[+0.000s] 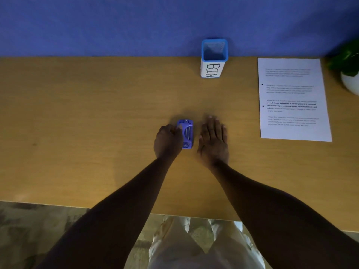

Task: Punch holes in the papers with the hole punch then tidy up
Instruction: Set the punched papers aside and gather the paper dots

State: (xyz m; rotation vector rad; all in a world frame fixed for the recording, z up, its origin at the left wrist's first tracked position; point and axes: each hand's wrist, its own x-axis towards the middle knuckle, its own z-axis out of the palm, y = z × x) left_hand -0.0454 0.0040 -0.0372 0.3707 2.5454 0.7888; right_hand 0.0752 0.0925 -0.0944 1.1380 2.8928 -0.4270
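A small blue hole punch (187,133) lies on the wooden desk (97,117) near the middle. My left hand (168,141) grips its left side, fingers curled over it. Just to the right of the punch, my right hand (213,140) lies flat on the desk, palm down, fingers together, holding nothing. A printed sheet of paper (293,100) with two punched holes along its left edge lies at the right of the desk. A blue mesh cup labelled BIN (213,58) stands at the back.
A blue partition wall (116,24) runs behind the desk. A potted plant in a white pot (349,74) stands at the far right corner beside the paper. The desk's front edge is close to my body.
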